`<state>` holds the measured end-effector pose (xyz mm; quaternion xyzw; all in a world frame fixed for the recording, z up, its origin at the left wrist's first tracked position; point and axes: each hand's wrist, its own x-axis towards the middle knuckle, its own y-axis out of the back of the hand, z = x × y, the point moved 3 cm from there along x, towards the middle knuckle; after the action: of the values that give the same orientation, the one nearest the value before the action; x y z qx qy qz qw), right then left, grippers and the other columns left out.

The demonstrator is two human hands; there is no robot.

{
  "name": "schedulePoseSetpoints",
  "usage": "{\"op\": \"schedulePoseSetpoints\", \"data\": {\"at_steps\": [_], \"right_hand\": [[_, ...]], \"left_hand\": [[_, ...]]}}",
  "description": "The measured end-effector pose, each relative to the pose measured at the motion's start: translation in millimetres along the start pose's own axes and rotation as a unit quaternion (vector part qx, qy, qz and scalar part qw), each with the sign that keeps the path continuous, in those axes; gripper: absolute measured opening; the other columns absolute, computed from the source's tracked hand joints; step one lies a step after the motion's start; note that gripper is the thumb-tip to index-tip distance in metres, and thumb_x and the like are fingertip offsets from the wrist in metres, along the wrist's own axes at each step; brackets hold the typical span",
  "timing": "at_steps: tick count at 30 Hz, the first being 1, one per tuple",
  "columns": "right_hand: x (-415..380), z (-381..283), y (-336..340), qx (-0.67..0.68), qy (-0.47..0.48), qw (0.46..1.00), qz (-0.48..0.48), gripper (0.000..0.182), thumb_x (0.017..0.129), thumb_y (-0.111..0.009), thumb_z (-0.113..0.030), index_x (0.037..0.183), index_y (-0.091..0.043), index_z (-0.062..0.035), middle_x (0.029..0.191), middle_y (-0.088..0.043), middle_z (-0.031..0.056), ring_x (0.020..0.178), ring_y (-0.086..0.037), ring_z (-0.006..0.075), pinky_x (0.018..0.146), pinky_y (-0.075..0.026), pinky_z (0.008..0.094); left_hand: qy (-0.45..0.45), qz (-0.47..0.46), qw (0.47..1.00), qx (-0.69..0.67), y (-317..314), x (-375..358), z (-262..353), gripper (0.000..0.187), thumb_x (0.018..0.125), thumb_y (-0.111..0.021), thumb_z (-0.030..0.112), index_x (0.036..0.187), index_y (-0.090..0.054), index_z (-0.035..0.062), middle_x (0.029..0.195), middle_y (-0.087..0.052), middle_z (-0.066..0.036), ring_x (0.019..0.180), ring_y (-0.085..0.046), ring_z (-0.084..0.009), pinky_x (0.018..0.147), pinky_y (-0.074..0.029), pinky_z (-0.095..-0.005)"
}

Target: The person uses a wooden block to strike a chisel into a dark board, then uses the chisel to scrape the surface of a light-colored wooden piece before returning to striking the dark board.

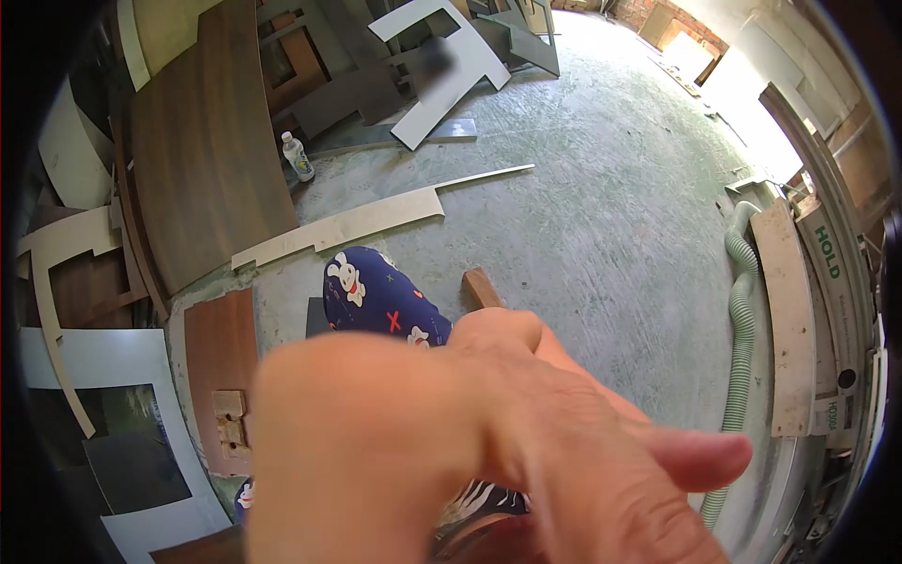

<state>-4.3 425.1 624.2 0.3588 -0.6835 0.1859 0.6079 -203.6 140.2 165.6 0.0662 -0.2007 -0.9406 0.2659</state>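
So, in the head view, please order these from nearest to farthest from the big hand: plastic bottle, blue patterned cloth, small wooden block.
From the hand:
1. Blue patterned cloth, just behind it, upper left.
2. Small wooden block, slightly beyond, on the floor.
3. Plastic bottle, far up left beside the brown board.

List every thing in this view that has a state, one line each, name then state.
hand: close to the camera, blurred, fingers spread, holding nothing visible; which hand it is cannot be told.
plastic bottle: upright on the floor, cap on.
green hose: lying slack along the floor.
long pale offcut: lying flat on the concrete.
brown board: leaning, tilted.
wooden block: on the floor, partly hidden.
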Motion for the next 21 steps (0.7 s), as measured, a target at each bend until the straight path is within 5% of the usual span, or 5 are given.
{"op": "schedulePoseSetpoints", "data": {"at_steps": [15, 21], "right_hand": [[-6, 36, -3, 0.068, -0.07, 0.994, -0.052, 0.079, 0.083, -0.037, -0.076, 0.115, -0.065, -0.009, 0.111, -0.053, 0.0122, 0.102, -0.05, 0.0266, 0.088, -0.039, 0.0401], [-20, 51, 19, 0.022, -0.166, 0.984, -0.056, 0.08, 0.083, -0.037, -0.076, 0.114, -0.066, -0.0086, 0.107, -0.054, 0.0116, 0.1, -0.05, 0.0265, 0.087, -0.039, 0.0393]], "left_hand": [[0.014, -0.001, 1.0, -0.002, 4, 0, 2, 0.052, 0.082, -0.07, 0.028, 0.11, -0.051, -0.0105, 0.081, -0.067, -0.015, 0.059, -0.067, -0.0199, 0.057, -0.052, -0.0316], [0.015, -0.001, 1.0, -0.007, 18, -17, 30, 0.052, 0.082, -0.07, 0.027, 0.112, -0.051, -0.0107, 0.082, -0.067, -0.014, 0.059, -0.066, -0.0199, 0.056, -0.052, -0.0314]]}}
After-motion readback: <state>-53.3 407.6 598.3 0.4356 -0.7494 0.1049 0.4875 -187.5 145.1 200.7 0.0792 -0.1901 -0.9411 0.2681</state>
